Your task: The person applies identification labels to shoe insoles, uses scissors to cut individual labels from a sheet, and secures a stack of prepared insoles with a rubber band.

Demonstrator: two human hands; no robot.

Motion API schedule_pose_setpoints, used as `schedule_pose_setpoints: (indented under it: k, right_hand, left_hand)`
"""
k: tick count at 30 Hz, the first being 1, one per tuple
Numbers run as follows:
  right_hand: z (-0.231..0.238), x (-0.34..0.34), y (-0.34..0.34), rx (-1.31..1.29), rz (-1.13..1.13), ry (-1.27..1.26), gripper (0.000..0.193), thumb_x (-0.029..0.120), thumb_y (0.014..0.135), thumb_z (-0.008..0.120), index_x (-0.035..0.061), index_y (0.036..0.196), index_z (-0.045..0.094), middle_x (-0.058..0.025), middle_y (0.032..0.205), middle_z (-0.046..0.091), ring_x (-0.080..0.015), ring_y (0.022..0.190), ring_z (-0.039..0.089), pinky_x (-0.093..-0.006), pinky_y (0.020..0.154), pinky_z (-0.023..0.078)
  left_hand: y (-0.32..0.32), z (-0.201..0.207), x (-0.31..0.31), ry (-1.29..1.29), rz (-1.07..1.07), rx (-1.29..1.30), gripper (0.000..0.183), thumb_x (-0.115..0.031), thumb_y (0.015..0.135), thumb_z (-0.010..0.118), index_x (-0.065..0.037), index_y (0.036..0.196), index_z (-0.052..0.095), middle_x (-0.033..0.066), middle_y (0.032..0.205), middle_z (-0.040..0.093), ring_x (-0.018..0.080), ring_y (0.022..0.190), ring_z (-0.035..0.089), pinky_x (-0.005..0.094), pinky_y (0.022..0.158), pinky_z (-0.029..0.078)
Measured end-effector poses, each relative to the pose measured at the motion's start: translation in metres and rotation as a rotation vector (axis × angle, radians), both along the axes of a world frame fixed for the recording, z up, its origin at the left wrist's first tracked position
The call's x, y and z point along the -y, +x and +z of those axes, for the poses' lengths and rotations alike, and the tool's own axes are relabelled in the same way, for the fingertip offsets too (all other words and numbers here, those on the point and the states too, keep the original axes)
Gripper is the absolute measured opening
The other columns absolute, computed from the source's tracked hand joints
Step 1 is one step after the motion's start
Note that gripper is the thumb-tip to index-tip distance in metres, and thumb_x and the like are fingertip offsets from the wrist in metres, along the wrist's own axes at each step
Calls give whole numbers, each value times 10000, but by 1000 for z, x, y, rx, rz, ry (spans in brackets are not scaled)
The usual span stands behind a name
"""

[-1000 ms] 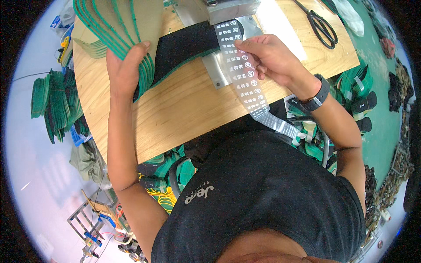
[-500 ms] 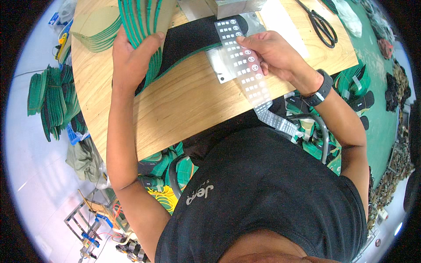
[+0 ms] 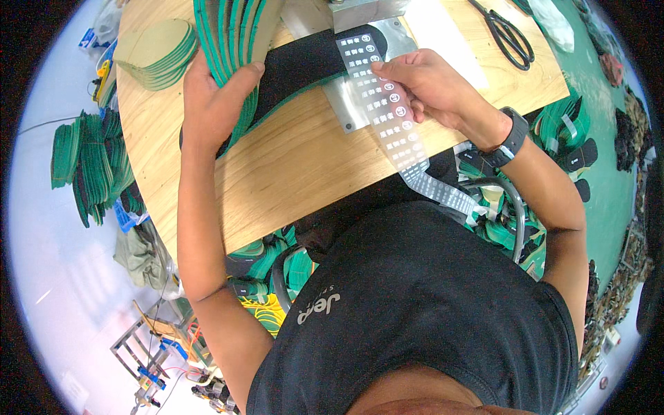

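My left hand is closed round a stack of green-edged insoles, its thumb lying along the stack's right side. Beneath and beside that stack lies a black insole with a green edge, reaching right onto a thin metal plate. Between thumb and fingers my right hand pinches a clear strip of white printed labels. The strip crosses the black insole's right end, runs over the table's near edge and hangs down toward my lap. My right hand's lower fingers are partly hidden behind it.
A metal block stands at the far side of the wooden table. Black scissors lie at the far right, and a stack of tan pads at the far left. Bundled insoles are left of the table.
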State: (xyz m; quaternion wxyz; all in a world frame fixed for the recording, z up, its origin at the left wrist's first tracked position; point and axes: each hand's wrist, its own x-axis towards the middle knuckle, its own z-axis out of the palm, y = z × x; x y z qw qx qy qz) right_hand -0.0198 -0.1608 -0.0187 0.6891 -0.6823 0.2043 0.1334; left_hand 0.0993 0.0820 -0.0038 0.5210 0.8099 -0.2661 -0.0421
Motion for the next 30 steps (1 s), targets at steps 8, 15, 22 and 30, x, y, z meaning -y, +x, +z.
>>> schedule_pose_setpoints:
  k: [8,15,22,30]
  right_hand:
    - [-1,2,0,-6,24,-8,354,229,902,578,9,625,585,-71,492,554,-112,343,497,-203,290,369]
    - [-2,2,-2,22,16,16,349,225,902,578,11,626,587,-58,490,548,-105,342,490,-198,291,360]
    - [-3,0,-4,18,-1,18,303,230,915,583,38,682,604,-12,484,544,-40,321,426,-163,300,320]
    - [-7,1,-5,33,-10,26,297,255,924,572,53,707,600,9,496,529,-38,341,424,-169,317,316]
  left_hand:
    - [-1,-2,0,-10,-31,50,329,-161,755,664,-11,1039,593,78,901,660,143,809,576,293,788,460]
    - [-2,2,1,105,-33,146,337,-170,768,664,-16,1058,585,89,882,661,152,778,579,294,764,466]
    - [-8,-1,4,67,-3,115,358,-160,760,674,-26,1080,585,99,876,662,167,764,588,300,756,470]
    - [-10,-1,11,189,-80,165,545,-170,756,720,-52,1243,507,115,1108,619,202,969,589,324,882,452]
